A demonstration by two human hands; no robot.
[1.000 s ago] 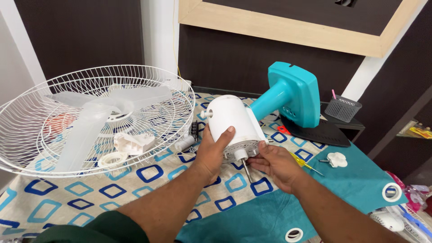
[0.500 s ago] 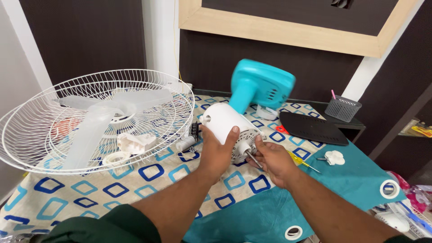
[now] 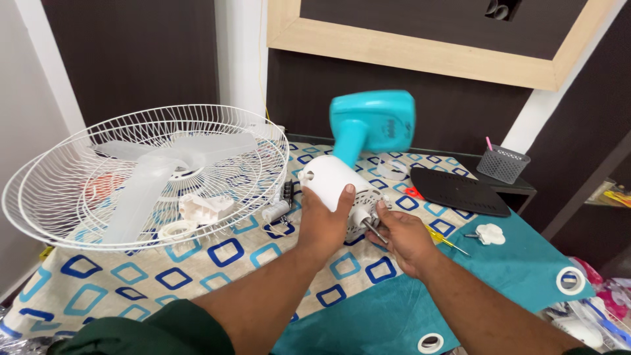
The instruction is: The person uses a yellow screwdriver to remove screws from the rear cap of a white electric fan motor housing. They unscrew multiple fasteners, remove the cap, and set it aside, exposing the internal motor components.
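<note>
A white fan motor housing (image 3: 327,179) on a teal neck and base (image 3: 374,125) is tilted up over the patterned cloth. My left hand (image 3: 325,220) grips the white housing from below. At the housing's front face, the fingers of my right hand (image 3: 404,240) pinch the thin metal motor shaft (image 3: 373,230). The teal base points up and away from me.
Two stacked white wire fan guards (image 3: 59,190) with translucent blades (image 3: 151,177) lie at left. Small white plastic parts (image 3: 204,209) sit under them. A black plate (image 3: 460,192), a grey mesh basket (image 3: 503,163), a white knob (image 3: 490,233) and a yellow screwdriver (image 3: 442,239) lie right.
The teal base has swung up from lying at the right to pointing upward. Both hands stayed on the housing and shaft, turning the motor's front toward me.
</note>
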